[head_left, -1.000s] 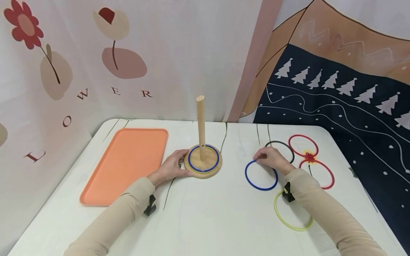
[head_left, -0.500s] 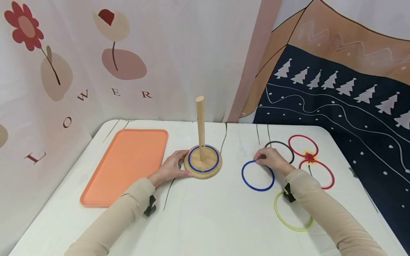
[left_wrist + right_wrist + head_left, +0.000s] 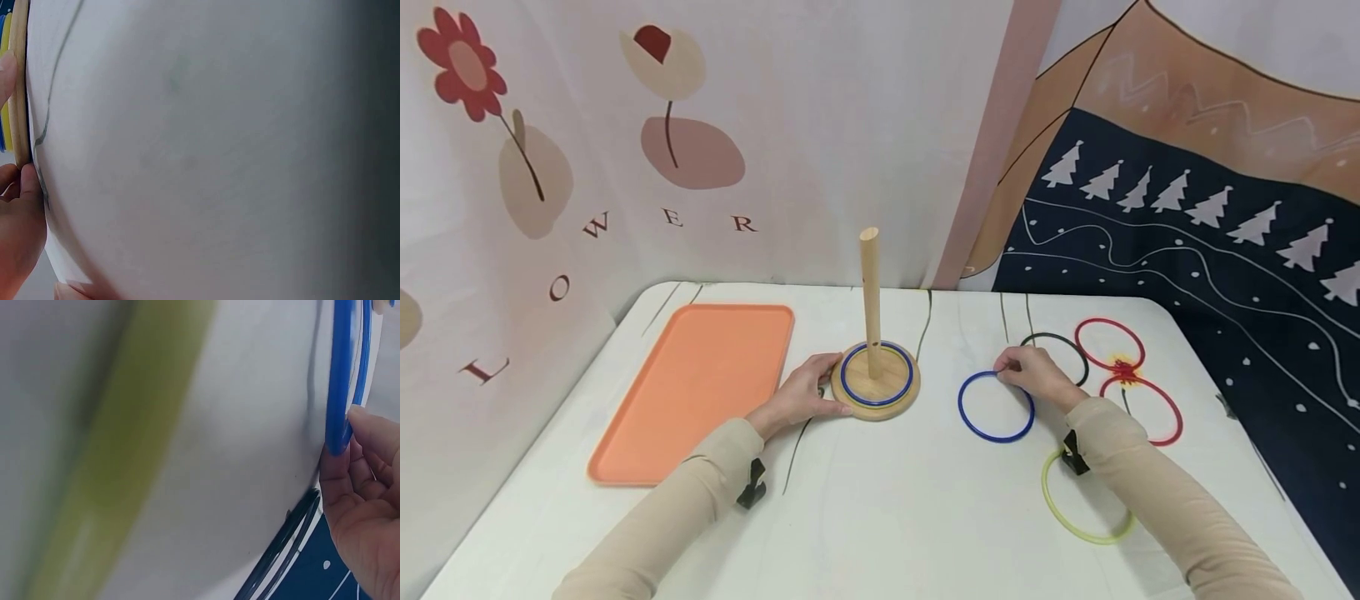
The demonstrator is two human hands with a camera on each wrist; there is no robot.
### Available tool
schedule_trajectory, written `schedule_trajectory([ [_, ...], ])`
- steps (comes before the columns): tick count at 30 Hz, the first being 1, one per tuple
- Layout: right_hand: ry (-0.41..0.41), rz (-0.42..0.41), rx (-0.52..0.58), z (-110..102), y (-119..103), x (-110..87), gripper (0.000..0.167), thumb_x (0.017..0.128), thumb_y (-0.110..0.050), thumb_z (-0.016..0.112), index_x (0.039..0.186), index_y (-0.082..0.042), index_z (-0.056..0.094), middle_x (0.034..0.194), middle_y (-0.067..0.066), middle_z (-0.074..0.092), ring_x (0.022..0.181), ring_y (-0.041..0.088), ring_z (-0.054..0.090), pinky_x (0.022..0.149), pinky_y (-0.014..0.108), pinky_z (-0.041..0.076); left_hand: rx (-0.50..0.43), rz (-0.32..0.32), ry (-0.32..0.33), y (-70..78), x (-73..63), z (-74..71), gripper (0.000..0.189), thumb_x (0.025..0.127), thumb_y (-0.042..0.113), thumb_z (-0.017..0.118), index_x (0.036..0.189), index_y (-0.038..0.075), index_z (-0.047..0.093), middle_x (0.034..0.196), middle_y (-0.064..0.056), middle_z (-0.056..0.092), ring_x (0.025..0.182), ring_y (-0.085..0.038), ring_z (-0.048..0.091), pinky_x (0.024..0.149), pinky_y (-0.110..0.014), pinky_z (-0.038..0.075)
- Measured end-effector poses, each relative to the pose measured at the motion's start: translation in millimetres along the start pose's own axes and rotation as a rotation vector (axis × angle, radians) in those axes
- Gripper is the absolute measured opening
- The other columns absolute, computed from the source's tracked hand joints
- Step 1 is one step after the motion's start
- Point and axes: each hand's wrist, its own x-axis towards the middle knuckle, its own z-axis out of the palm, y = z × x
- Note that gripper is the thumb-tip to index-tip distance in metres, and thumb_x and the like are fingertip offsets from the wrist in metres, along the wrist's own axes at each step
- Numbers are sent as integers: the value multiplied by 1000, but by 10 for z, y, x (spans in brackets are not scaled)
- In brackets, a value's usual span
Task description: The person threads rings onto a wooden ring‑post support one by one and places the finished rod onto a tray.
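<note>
If the wooden base (image 3: 891,383) is taken as the middle of a clock face in the head view, the nearest piece is a loose yellow-green ring (image 3: 1097,541) at 4 o'clock, lying on the white table (image 3: 880,508) and partly hidden by the right sleeve (image 3: 1157,483). An orange tray (image 3: 700,392) lies over at 9 o'clock. Just past 3 o'clock, well apart from the base, is a loose blue ring (image 3: 1002,439); the right hand (image 3: 1036,372) pinches its far edge between thumb and fingers, though I cannot tell whether it is wholly clear of the table. The left hand (image 3: 801,387) grips the base's edge from 9 o'clock, apparently to steady it. Around the upright post (image 3: 871,308) lie 2 rings, a stacked blue ring (image 3: 877,403) above a yellow ring (image 3: 7,128). Farther off, towards 3 o'clock, are a black ring (image 3: 1045,334) and 2 red rings (image 3: 1105,319). I judge the step in hand to be picking up 1 more ring for the post. The next move would call for raising the loose blue ring above the post's top, carrying it towards 9 o'clock, levelling it and centring it before letting go.
</note>
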Motion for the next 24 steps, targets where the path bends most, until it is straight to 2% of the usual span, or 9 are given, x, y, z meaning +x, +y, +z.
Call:
schedule_trajectory([
  [7, 51, 30, 17, 2, 37, -7, 5, 85, -1, 65, 89, -2, 68, 88, 9, 67, 83, 21, 56, 75, 32, 51, 6, -6, -1, 4, -4, -4, 96, 69, 28, 84, 145, 1, 31, 148, -17, 33, 133, -29, 39, 112, -38, 36],
  [12, 82, 94, 46, -28, 19, -7, 7, 86, -4, 65, 92, -3, 68, 91, 10, 67, 84, 21, 56, 75, 30, 52, 10, -2, 0, 4, -8, -4, 97, 69, 28, 84, 145, 1, 31, 148, -17, 33, 132, -30, 39, 112, -38, 37],
  [19, 135, 161, 97, -102, -161, 11, 13, 90, -8, 62, 101, -2, 67, 97, 14, 67, 83, 22, 55, 71, 24, 53, 10, -5, -1, -1, -3, 0, 97, 69, 28, 84, 145, 1, 31, 148, -17, 33, 133, -29, 39, 112, -37, 36],
  [24, 180, 169, 170, -172, -280, 36, 17, 91, -8, 60, 105, 0, 65, 101, 16, 66, 84, 23, 55, 71, 22, 52, 14, -9, 0, 2, 1, 4, 97, 69, 28, 84, 145, 1, 30, 148, -17, 32, 133, -29, 39, 112, -37, 37],
])
